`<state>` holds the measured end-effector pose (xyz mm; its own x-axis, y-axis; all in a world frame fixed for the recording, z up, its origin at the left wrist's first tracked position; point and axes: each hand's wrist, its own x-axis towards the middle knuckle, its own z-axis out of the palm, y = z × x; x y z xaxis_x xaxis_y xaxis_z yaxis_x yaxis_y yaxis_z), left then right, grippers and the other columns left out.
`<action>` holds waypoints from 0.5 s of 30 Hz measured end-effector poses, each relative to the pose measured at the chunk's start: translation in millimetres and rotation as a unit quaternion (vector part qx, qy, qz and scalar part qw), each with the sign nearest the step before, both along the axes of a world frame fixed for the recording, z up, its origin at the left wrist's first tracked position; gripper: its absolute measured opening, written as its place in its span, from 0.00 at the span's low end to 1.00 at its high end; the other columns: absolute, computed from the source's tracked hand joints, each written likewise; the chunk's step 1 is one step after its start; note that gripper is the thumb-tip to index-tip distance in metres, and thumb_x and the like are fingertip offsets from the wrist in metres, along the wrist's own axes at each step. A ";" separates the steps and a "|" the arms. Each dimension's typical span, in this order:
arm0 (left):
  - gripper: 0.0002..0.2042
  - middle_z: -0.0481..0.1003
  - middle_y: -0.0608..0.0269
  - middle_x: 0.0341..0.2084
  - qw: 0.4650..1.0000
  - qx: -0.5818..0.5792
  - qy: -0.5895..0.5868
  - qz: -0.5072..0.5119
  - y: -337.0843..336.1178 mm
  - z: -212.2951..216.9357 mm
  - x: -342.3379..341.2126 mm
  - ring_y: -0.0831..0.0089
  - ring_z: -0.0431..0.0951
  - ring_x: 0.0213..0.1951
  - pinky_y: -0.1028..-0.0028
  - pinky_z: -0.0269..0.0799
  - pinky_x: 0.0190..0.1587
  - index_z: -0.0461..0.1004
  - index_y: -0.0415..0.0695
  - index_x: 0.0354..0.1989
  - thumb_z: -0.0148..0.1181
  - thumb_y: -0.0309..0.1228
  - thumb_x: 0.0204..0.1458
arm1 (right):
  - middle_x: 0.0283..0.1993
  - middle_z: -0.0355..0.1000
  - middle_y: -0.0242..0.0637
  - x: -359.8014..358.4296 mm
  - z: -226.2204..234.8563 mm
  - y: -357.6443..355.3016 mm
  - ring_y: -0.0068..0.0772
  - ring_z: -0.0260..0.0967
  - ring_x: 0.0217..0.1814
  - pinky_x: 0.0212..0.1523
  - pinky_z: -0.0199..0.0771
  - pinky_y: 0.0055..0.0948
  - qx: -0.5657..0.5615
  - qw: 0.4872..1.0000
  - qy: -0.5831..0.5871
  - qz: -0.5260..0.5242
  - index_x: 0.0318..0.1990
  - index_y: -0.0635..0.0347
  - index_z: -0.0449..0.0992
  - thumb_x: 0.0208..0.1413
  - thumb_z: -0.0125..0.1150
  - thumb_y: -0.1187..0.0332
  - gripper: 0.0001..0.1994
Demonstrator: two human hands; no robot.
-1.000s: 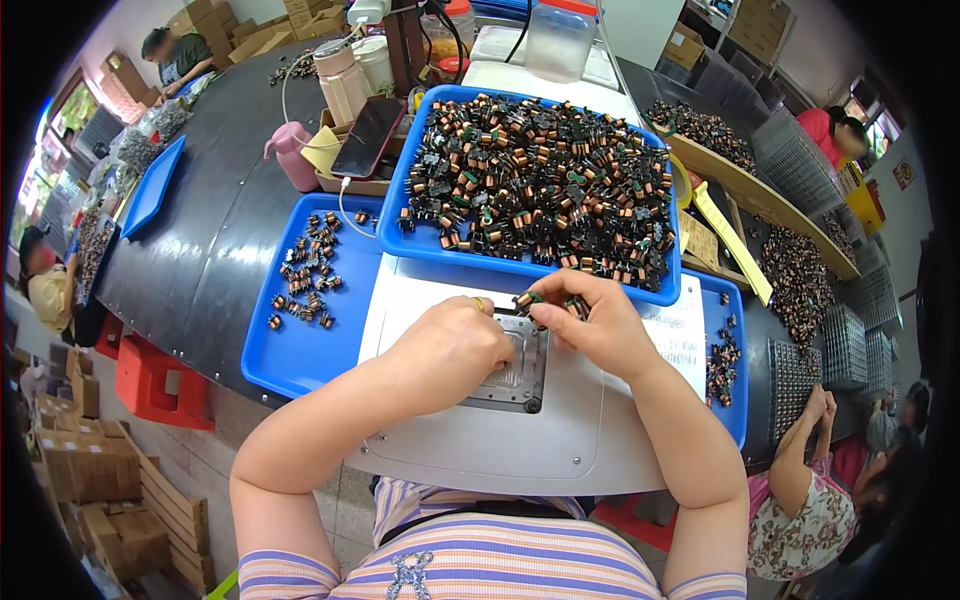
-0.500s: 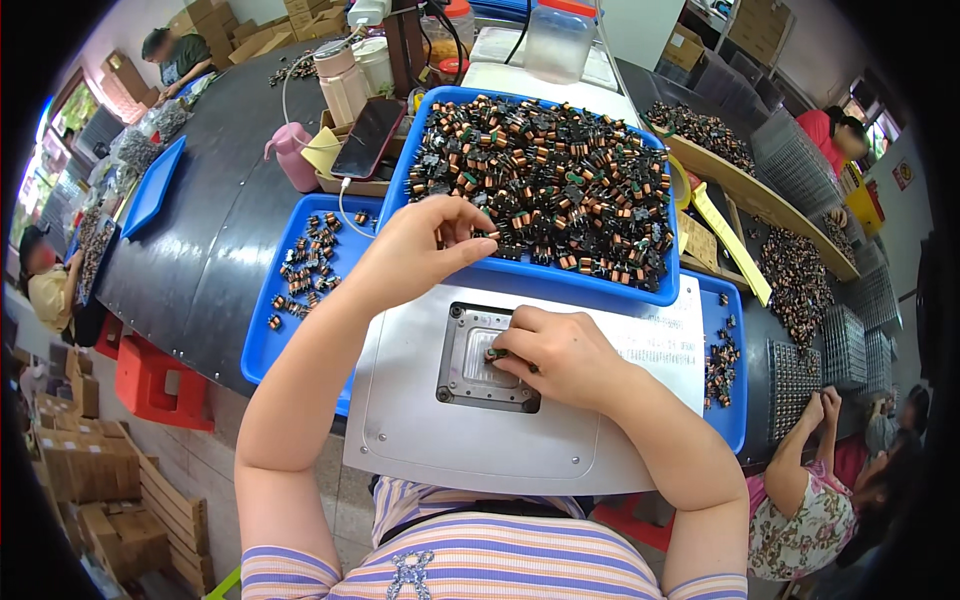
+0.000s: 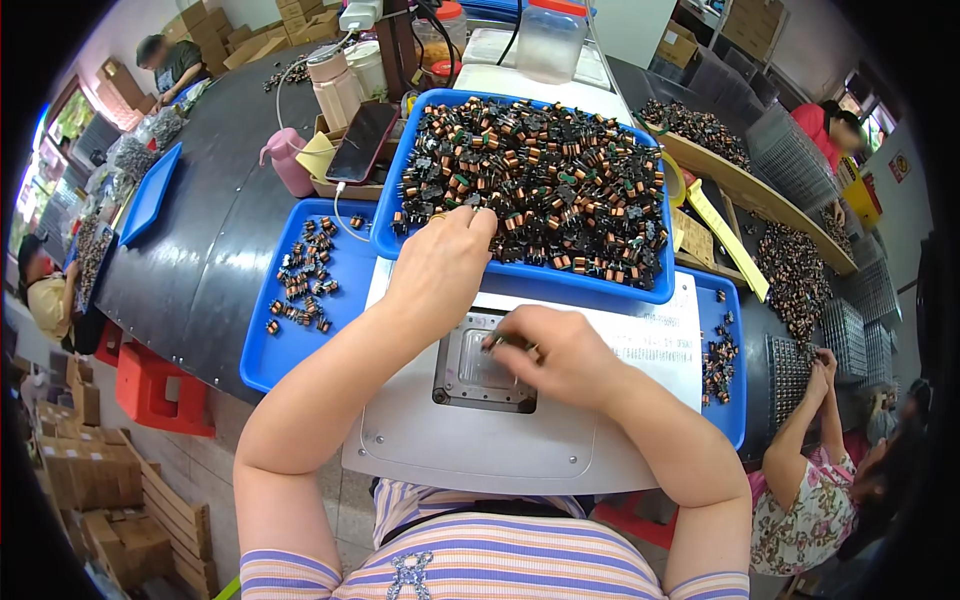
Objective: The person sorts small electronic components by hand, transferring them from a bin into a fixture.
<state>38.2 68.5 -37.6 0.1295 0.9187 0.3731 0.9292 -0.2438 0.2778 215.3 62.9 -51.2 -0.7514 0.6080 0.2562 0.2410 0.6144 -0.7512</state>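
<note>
A big blue tray (image 3: pixel 388 235) holds a heap of small copper-wound coils (image 3: pixel 540 180) with black bases. My left hand (image 3: pixel 447 265) is at the heap's near left edge, its fingers bent down and drawn together among the coils; what they pinch is hidden. My right hand (image 3: pixel 562 352) is closed on a small dark coil (image 3: pixel 492 343), its end showing at the fingertips. That hand is just over the right side of a square metal fixture (image 3: pixel 455 385) with a clear middle plate, set in a silver machine top (image 3: pixel 480 440).
A blue tray (image 3: pixel 262 350) with loose coils lies left, another (image 3: pixel 735 425) right. Behind stand a phone (image 3: pixel 362 143), a pink bottle (image 3: pixel 288 165) and a lidded jar (image 3: pixel 548 42). A yellow-handled tool (image 3: pixel 722 235) lies right. Co-workers sit on both sides.
My left hand has gone from hovering at the tray's near rim down into the coils, fingers closing. My right hand has lifted slightly off the fixture with a coil.
</note>
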 end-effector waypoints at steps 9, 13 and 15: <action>0.21 0.71 0.65 0.27 0.933 -0.161 -0.321 -0.032 2.0 11.6 -18.8 0.81 0.69 0.23 0.79 0.66 0.26 0.68 0.38 0.45 0.65 0.24 0.41 | 0.29 0.67 0.31 32.2 39.6 60.8 0.21 0.61 0.21 0.17 0.59 0.22 -0.284 0.930 0.153 -0.176 0.33 0.60 0.69 0.55 0.49 0.67 0.06; 0.16 0.71 0.60 0.30 0.673 -0.259 -0.687 -0.093 -18.3 14.6 -22.6 0.78 0.71 0.25 0.82 0.69 0.29 0.69 0.37 0.41 0.64 0.22 0.43 | 0.26 0.68 0.35 22.5 33.0 78.9 0.35 0.66 0.24 0.24 0.66 0.30 0.315 0.907 -0.093 -0.263 0.28 0.61 0.71 0.52 0.56 0.63 0.10; 0.16 0.72 0.59 0.33 0.678 -0.292 -0.667 -0.105 -24.4 12.6 -20.5 0.78 0.73 0.28 0.82 0.70 0.32 0.69 0.35 0.44 0.61 0.23 0.45 | 0.27 0.69 0.37 11.7 31.9 76.1 0.39 0.67 0.26 0.27 0.68 0.33 0.314 0.891 -0.162 -0.284 0.28 0.61 0.70 0.51 0.57 0.63 0.10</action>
